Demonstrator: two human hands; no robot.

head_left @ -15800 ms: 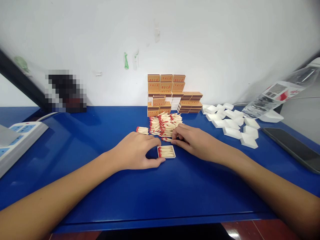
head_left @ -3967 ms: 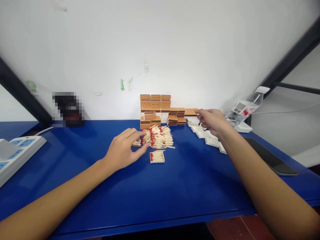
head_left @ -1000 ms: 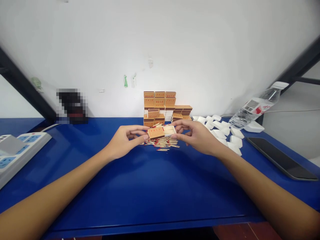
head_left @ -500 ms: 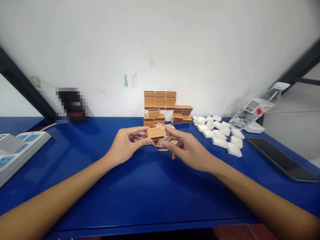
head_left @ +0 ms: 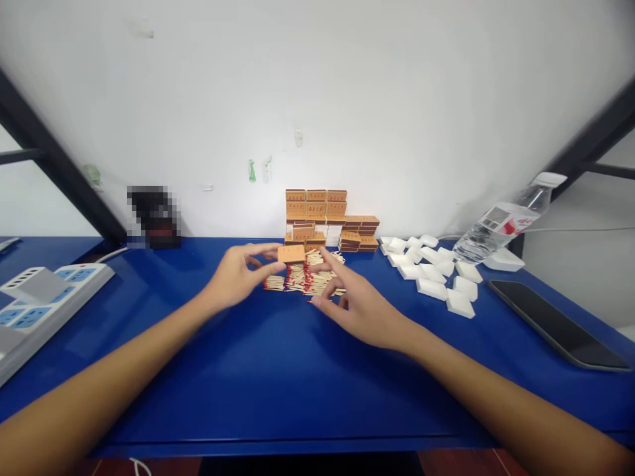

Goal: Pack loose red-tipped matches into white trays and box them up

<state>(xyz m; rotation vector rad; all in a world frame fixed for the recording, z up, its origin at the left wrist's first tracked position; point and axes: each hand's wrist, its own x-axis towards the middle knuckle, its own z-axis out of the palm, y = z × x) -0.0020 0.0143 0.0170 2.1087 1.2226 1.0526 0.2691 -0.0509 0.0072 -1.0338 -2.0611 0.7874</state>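
Left hand (head_left: 239,274) holding matchbox (head_left: 292,254), matches (head_left: 296,276) nearby

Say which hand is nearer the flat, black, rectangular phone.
Right. The right hand is left of the phone; the left hand, holding an orange cardboard matchbox, is farther left.

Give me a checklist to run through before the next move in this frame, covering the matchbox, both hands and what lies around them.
1. Matchbox secured: ok, pinched in the fingers of the left hand.
2. Matchbox fully shut: cannot tell, its right end is too small to read.
3. Right hand free: ok, fingers spread, nothing visibly gripped.
4. Loose matches clear of the right hand: not ok, its fingers reach over them and hide some.
5. Matchbox stack standing: ok, upright by the wall.
6. White trays clear of both hands: ok, spread off to the right.
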